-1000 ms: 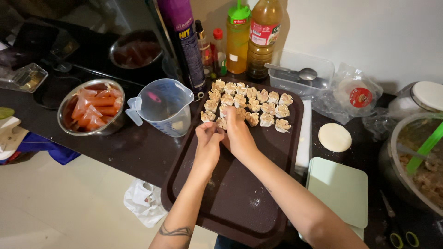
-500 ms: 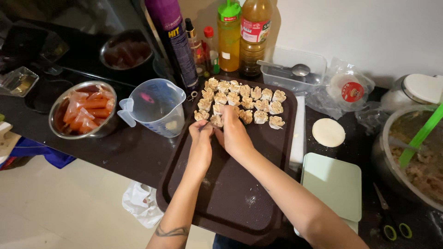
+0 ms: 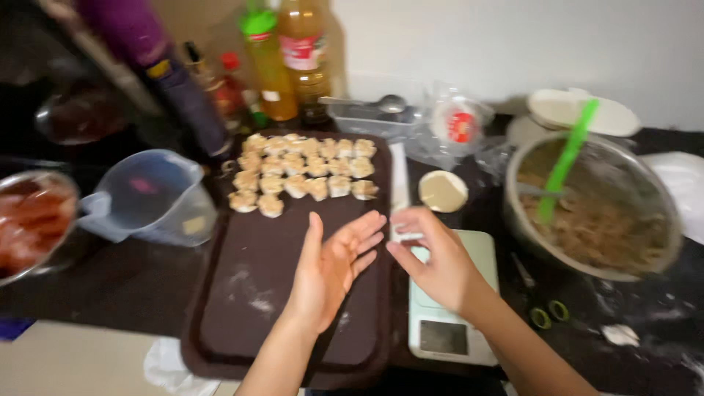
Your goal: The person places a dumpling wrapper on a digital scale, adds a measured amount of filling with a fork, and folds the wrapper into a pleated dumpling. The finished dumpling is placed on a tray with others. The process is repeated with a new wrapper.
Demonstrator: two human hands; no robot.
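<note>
My left hand (image 3: 331, 268) hovers palm up over the dark brown cutting board (image 3: 253, 293), fingers spread and empty. My right hand (image 3: 434, 258) is over the pale green kitchen scale (image 3: 477, 253) to the board's right, fingers loosely apart, holding nothing that I can see. Several small folded dumplings (image 3: 301, 172) lie in rows at the far end of the board, apart from both hands. A round stack of dumpling wrappers (image 3: 443, 191) sits just beyond my right hand.
A metal bowl of minced filling (image 3: 595, 213) with a green utensil (image 3: 563, 167) stands at the right. A clear measuring jug (image 3: 150, 196) and a bowl of orange-red food (image 3: 29, 220) are at the left. Bottles (image 3: 286, 59) and a plastic tub stand at the back.
Both hands have left the dumpling rows and drawn back toward me. My right hand moved right over the scale and my left hand opened palm up. The view shifted right.
</note>
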